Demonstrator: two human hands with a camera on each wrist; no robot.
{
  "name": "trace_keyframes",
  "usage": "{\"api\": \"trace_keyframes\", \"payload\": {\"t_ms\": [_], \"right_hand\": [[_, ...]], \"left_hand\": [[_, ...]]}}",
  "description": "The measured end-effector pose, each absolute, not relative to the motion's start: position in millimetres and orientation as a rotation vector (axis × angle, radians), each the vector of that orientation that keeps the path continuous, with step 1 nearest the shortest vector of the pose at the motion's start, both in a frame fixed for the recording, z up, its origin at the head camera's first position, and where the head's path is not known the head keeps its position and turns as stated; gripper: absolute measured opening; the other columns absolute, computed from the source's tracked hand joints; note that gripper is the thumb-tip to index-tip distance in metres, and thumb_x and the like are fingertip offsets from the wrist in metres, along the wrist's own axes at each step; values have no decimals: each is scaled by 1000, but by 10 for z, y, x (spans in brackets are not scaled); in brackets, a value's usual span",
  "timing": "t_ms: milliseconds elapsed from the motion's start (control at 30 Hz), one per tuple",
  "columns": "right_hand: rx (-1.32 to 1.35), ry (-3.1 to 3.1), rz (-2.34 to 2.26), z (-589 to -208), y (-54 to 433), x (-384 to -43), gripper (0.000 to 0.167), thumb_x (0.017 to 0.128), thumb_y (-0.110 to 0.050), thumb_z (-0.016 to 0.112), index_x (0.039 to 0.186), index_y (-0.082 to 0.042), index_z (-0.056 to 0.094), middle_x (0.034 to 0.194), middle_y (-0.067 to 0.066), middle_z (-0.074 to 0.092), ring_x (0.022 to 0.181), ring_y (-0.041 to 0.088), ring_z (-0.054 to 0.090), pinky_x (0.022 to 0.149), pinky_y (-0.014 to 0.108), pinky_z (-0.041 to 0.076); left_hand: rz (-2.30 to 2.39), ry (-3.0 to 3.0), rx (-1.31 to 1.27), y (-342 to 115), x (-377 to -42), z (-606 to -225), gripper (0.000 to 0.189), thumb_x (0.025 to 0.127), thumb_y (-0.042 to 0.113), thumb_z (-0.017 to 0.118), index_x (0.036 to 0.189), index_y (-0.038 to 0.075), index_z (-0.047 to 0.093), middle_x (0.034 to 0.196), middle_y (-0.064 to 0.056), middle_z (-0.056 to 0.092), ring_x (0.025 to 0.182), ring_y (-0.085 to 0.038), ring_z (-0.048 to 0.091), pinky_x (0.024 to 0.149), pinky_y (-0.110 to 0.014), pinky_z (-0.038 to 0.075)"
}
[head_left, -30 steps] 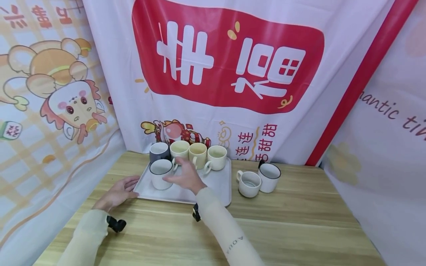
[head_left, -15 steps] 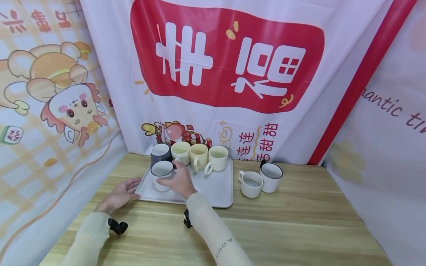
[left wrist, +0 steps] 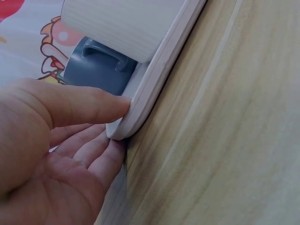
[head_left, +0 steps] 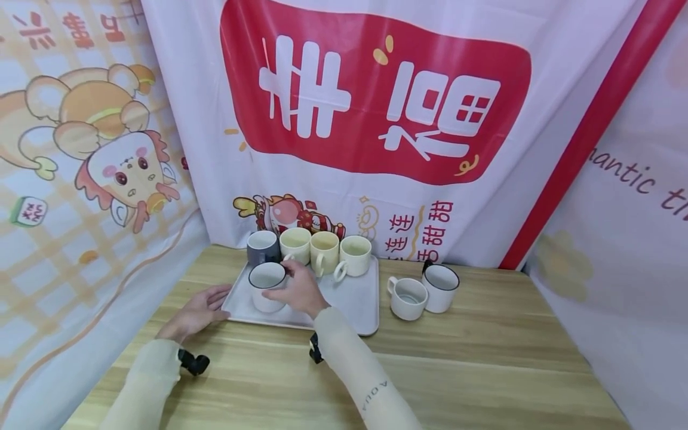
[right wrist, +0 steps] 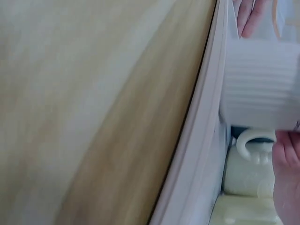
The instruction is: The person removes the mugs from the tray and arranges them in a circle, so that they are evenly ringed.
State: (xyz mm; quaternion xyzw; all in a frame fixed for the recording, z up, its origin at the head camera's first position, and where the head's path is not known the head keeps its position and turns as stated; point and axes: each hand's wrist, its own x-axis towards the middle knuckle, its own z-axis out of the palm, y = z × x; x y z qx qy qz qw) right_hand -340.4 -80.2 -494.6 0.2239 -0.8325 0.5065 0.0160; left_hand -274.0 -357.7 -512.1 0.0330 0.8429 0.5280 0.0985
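My right hand (head_left: 300, 291) holds a white mug (head_left: 259, 297) with a dark rim, thumb on its near side and fingers behind. The mug is upright over the front left of a light grey tray (head_left: 344, 307); the right wrist view shows its ribbed wall close up. My left hand (left wrist: 70, 136) is at the tray's front left corner, thumb tip touching the rim and straight fingers along the outer edge. Behind the held mug, a dark blue-grey mug (head_left: 262, 252) stands in the back row beside a pale green mug (head_left: 297, 246), a yellow mug (head_left: 325, 254) and a cream mug (head_left: 356, 260).
To the right of the tray, a small white cup (head_left: 407, 303) and another dark-rimmed white mug (head_left: 441, 292) stand close together on the wooden table (head_left: 457, 370). A printed cloth (head_left: 371, 179) hangs along the table's back edge, with more cloth at both sides.
The held mug has shifted slightly toward the front of the tray, and more of the dark mug behind it shows. My left hand stays at the tray corner. The head view has swayed a little.
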Motion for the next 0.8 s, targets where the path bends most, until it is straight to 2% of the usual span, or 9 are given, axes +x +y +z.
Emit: {"api": "trace_keyframes", "payload": {"t_ms": [133, 200, 367, 567, 800], "right_hand": [[811, -2612, 1592, -4917, -720, -3434, 81, 76, -34, 96, 145, -11, 60, 139, 3, 68, 127, 19, 64, 115, 43, 57], [799, -2622, 1583, -4916, -729, -3424, 85, 75, -37, 97, 146, -11, 59, 140, 3, 67, 129, 20, 63, 116, 44, 57], [654, -2625, 1532, -4932, -813, -3370, 93, 68, -47, 99, 145, -12, 60, 137, -1, 69, 127, 15, 62, 113, 35, 57], [618, -2543, 1568, -4937, -839, -3327, 79, 65, -40, 102, 131, -14, 67, 118, -6, 73, 109, 7, 64, 101, 24, 58], [771, -2525, 1592, -4914, -631, -3324, 68, 67, -32, 101, 126, -22, 69, 115, -11, 72, 109, 5, 64, 100, 22, 57]], "left_hand": [[1565, 2497, 106, -3579, -2747, -5109, 84, 96, -1, 68, 163, -12, 19, 170, -35, 21, 156, -53, 27, 125, -51, 33], [1557, 2503, 111, -3577, -2749, -5104, 84, 96, -1, 69, 162, -12, 19, 169, -35, 21, 156, -53, 27, 126, -51, 33], [1548, 2500, 97, -3555, -2761, -5097, 85, 96, 0, 69, 163, -12, 19, 169, -35, 22, 156, -53, 28, 126, -54, 33], [1557, 2505, 102, -3572, -2773, -5121, 85, 95, 0, 70, 163, -11, 20, 169, -35, 22, 156, -52, 28, 125, -51, 35], [1578, 2495, 184, -3612, -2777, -5161, 84, 96, -1, 68, 162, -14, 18, 169, -38, 20, 156, -55, 25, 124, -44, 40]]}}
